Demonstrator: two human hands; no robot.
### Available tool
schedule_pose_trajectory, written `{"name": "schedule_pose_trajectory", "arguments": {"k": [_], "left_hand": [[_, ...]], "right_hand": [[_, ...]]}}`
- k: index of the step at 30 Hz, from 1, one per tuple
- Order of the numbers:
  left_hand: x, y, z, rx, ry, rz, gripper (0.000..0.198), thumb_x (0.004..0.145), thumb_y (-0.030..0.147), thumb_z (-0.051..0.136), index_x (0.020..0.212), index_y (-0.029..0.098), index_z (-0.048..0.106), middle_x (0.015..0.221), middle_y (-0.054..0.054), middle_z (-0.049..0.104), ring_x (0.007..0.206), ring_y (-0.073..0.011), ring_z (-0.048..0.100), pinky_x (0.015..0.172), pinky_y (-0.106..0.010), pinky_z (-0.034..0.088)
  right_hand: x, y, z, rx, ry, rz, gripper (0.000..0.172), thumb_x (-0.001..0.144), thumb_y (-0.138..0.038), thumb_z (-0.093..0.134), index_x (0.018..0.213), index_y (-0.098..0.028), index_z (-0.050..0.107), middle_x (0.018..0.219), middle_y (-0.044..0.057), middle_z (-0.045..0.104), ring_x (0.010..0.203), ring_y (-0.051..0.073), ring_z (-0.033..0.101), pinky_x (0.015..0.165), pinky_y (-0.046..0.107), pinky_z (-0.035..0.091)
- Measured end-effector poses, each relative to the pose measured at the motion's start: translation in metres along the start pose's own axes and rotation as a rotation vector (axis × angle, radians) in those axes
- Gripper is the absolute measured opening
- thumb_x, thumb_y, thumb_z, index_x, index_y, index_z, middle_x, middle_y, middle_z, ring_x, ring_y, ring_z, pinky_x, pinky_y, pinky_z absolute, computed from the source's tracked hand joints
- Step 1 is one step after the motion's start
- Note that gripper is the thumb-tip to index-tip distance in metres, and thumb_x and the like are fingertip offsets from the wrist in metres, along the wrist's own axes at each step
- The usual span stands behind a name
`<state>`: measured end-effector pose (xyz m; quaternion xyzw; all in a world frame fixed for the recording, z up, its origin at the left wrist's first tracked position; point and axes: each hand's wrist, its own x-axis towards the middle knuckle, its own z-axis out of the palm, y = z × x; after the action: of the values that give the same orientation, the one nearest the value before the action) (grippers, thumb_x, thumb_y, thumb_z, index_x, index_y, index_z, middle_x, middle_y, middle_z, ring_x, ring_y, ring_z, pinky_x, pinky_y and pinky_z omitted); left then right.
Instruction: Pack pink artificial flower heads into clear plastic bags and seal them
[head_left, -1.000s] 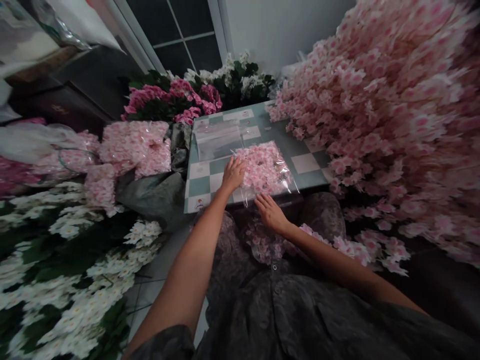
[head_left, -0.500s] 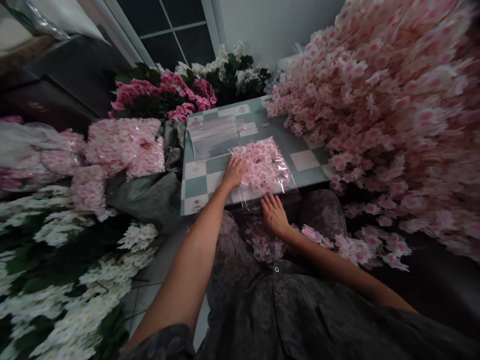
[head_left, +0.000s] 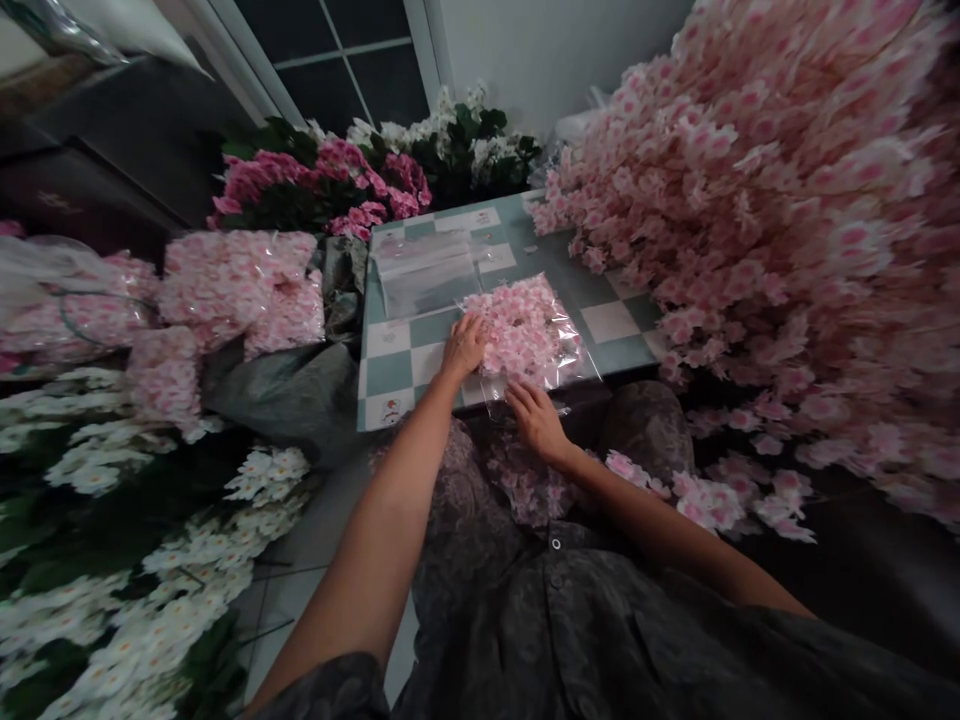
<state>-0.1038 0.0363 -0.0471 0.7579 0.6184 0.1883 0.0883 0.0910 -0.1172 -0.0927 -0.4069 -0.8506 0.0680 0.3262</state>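
Observation:
A clear plastic bag packed with pink artificial blossoms point(head_left: 529, 325) lies flat on the checkered table point(head_left: 386, 375), its loose end reaching over the front edge. My left hand point(head_left: 466, 345) rests on the bag's left side with its fingers laid out. At the near end, my right hand point(head_left: 538, 420) has its fingers stretched over the loose plastic, touching it near the table edge. Neither hand is wrapped round anything. Beyond my left hand lies a stack of flat clear bags point(head_left: 427, 275).
Tall pink blossom branches point(head_left: 750, 200) crowd the right side and overhang the table. Filled bags of pink blossoms point(head_left: 240, 280) are piled at the left. White flowers point(head_left: 150, 600) stand at lower left; magenta flowers point(head_left: 322, 180) are behind the table. Pink blossoms point(head_left: 525, 475) lie across my lap.
My right hand has moved slightly left and up onto the loose end of the bag. My left hand stays on the bag's left side. The view has shifted slightly.

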Motion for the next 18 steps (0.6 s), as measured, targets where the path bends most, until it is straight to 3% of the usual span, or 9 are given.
{"name": "schedule_pose_trajectory", "arguments": {"k": [4,8,12,18], "left_hand": [[0.004,0.001,0.004,0.047,-0.060,0.014,0.051,0.104,0.034,0.039,0.150,0.017,0.051,0.163,-0.011,0.039,0.156,-0.0233,0.028,0.130,-0.044,0.018],[0.008,0.002,0.010,0.050,-0.152,0.008,0.053,0.104,0.031,0.036,0.153,0.017,0.047,0.163,-0.010,0.041,0.156,-0.0210,0.026,0.131,-0.043,0.017],[0.007,0.001,0.015,0.029,-0.164,-0.008,0.054,0.104,0.033,0.035,0.155,0.018,0.044,0.164,-0.010,0.038,0.155,-0.0203,0.028,0.129,-0.041,0.020],[0.007,0.002,0.019,0.025,-0.202,-0.093,0.056,0.105,0.041,0.034,0.157,0.020,0.041,0.167,-0.010,0.033,0.156,-0.0241,0.027,0.127,-0.047,0.026]], "right_hand": [[0.031,0.010,0.010,0.077,-0.040,0.024,0.051,0.100,-0.010,0.032,0.145,-0.012,0.055,0.149,0.019,0.053,0.142,0.025,0.046,0.119,0.048,0.041],[0.061,0.009,0.019,0.018,-0.031,0.235,0.047,0.104,-0.017,0.031,0.144,-0.012,0.056,0.140,0.019,0.059,0.128,0.026,0.055,0.106,0.042,0.050],[0.077,0.004,0.024,-0.151,-0.140,0.391,0.037,0.104,-0.020,0.038,0.131,-0.016,0.065,0.128,0.017,0.065,0.111,0.029,0.059,0.091,0.043,0.051],[0.064,0.001,0.021,-0.164,-0.094,0.277,0.029,0.102,-0.020,0.045,0.116,-0.020,0.070,0.120,0.011,0.069,0.107,0.027,0.055,0.088,0.038,0.042]]}}
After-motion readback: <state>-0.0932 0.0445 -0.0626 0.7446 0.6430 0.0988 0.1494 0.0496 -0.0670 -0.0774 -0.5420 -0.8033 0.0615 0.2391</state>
